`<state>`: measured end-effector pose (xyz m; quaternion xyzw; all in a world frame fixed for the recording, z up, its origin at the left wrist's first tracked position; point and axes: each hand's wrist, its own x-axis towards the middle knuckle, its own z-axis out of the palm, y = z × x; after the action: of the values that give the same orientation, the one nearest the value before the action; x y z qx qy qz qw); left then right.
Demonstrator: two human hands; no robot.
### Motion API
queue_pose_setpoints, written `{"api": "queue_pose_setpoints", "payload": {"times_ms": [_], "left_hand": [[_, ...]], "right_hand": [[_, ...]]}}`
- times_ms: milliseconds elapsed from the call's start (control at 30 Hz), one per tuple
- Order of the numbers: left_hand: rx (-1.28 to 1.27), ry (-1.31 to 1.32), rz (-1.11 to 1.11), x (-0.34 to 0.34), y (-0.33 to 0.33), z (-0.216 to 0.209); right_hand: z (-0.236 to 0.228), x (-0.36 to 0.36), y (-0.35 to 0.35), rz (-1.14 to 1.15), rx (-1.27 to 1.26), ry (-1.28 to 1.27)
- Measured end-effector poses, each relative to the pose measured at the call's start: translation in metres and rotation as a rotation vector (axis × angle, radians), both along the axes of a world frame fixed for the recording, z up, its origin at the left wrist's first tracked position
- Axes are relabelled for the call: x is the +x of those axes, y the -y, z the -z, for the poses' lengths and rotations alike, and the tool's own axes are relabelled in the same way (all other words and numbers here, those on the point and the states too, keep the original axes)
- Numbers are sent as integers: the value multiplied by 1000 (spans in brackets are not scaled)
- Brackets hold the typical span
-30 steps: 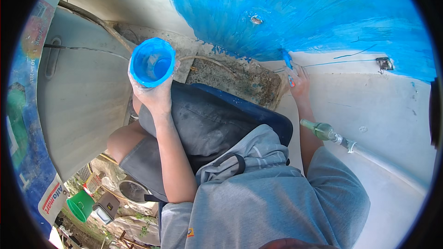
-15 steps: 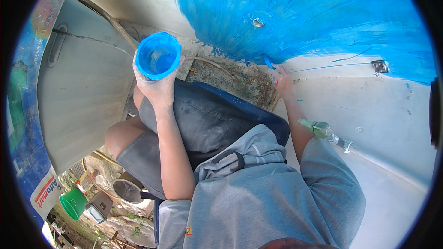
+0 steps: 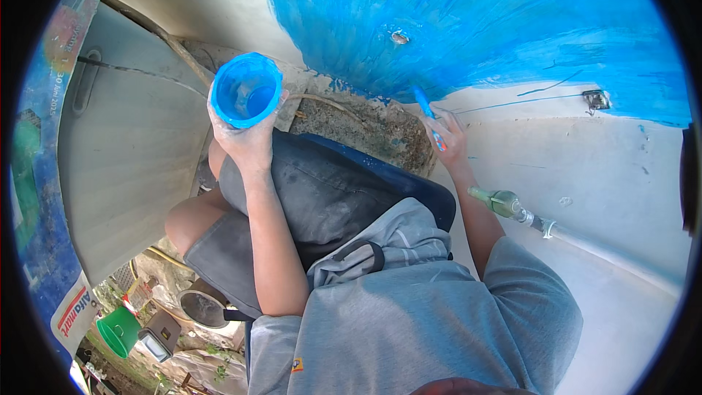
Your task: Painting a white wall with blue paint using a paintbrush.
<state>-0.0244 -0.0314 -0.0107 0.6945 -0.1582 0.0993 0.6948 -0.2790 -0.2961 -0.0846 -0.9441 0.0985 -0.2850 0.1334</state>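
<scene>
My left hand (image 3: 247, 139) is wrapped round a blue-coated cup (image 3: 247, 91), its open top facing up and some blue paint inside. In my right hand (image 3: 450, 135) is a paintbrush (image 3: 438, 137), its handle showing a red part and its blue-covered end pointing up and left. That end lies at the lower edge of the blue painted area (image 3: 453, 36) on the wall. From this angle I cannot tell whether the bristles touch the wall. Below and right of the painted area, the wall is white.
A pipe with a green fitting (image 3: 504, 202) runs along the wall beside my right arm. A small dark box (image 3: 596, 100) is on the wall. Left stand a grey panel (image 3: 131, 146) and a printed banner (image 3: 44, 197). A green bucket (image 3: 118, 330) is at lower left.
My right hand has turned and drawn slightly down with the paintbrush, so more of its handle shows. The cup in my left hand tilts a little differently. The whole view has shifted slightly.
</scene>
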Motion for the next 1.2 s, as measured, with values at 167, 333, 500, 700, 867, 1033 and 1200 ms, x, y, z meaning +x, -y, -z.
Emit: {"api": "queue_pose_setpoints", "payload": {"times_ms": [167, 333, 500, 700, 867, 1033, 1200], "left_hand": [[-47, -45, -4, -4, -7, -2], [5, -30, -35, -8, -9, -3], [-3, -49, -50, -6, -6, 0], [-23, -29, -27, -1, -2, -5], [33, -3, -57, -2, -6, -3], [17, -21, -71, -6, -11, -6], [37, 3, -67, -6, -7, -4]], "right_hand": [[96, 26, 21, 6, 26, -294], [78, 32, 43, 76, -11, -315], [-28, -7, 30, 135, -223, 38], [-67, -26, 3, 192, -152, 275], [9, -13, -8, 0, 117, -43], [84, -34, 41, 61, 72, -273], [66, -59, 68, 178, -132, -272]]}}
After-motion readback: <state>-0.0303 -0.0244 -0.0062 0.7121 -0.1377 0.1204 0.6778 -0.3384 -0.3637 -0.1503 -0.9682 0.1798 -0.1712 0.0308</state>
